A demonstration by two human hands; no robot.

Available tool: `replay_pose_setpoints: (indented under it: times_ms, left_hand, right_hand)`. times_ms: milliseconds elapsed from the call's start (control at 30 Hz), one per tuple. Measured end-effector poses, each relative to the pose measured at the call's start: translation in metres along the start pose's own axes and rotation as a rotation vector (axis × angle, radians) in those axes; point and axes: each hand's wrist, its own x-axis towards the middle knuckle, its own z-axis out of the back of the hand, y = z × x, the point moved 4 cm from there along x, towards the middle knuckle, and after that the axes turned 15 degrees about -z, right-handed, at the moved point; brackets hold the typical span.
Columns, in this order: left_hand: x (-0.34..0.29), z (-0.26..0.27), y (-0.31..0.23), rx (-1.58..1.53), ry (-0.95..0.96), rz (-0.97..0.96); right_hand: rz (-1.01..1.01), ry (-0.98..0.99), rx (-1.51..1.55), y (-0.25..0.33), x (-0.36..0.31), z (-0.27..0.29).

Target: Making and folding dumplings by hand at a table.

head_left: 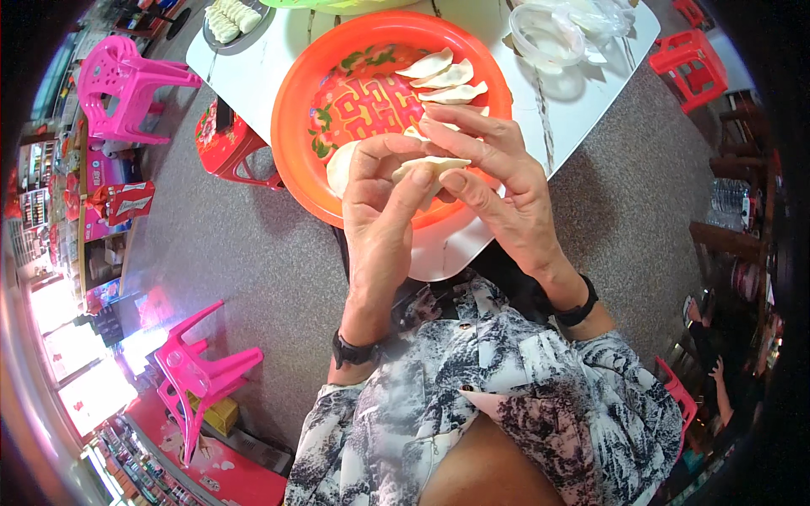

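Note:
Over the near side of a round orange-red tray (291,110), a pale folded dumpling (433,164) is held between my two hands. My left hand (375,207) pinches it, with the thumb along its near face. My right hand (506,173) closes on its right end with thumb and bent fingers. Several finished dumplings (454,76) lie in a row along the right part of the tray, the nearest ones partly hidden by my fingers. Beside my left hand, a pale round piece of dough (339,169) shows in part.
The tray stands on a white marbled table (582,101). A clear plastic tub (548,38) sits at its right, a plate of twisted white pieces (229,21) at its far left. Pink chairs (126,88) and red stools (688,67) stand around; a person (717,371) is at the right.

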Motion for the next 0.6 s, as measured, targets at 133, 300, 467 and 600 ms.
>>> replay_pose_setpoints:
  times_ms: [133,300,467,600]
  left_hand:
    - [0.001,-0.001,0.0,-0.012,0.028,0.029]
    - [0.001,0.002,0.004,0.068,0.04,0.033]
    - [0.002,0.002,0.001,0.094,0.065,0.003]
    - [0.005,-0.002,-0.004,0.037,0.106,0.019]
  right_hand:
    - [0.052,0.005,-0.06,0.003,0.003,0.001]
    - [0.104,-0.027,-0.19,0.009,0.002,0.003]
    - [0.1,0.006,-0.145,0.004,0.002,0.002]
    - [0.006,-0.003,-0.049,0.005,0.002,0.001]
